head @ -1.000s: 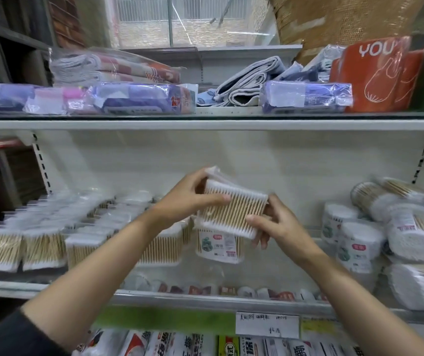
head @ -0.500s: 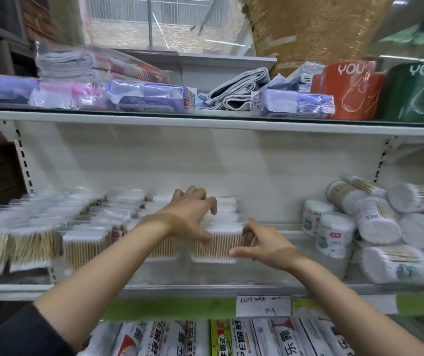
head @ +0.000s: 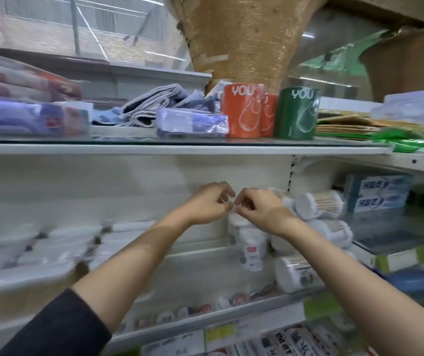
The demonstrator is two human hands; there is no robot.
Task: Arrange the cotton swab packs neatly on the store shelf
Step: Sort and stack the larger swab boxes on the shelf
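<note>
Meanwhile, flat swab packs [head: 39,255] sit in blurred rows at left; left hand [head: 205,205] and right hand [head: 259,209] hang loosely curled, empty, fingertips nearly meeting mid-shelf. Round swab tubs [head: 318,204] lie heaped at right, and a careless reach could topple them.

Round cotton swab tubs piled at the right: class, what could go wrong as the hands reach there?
1. The round cotton swab tubs lie stacked on their sides, so a nudge might roll them off.
2. Right hand and left hand are close together and could crowd each other.
</note>
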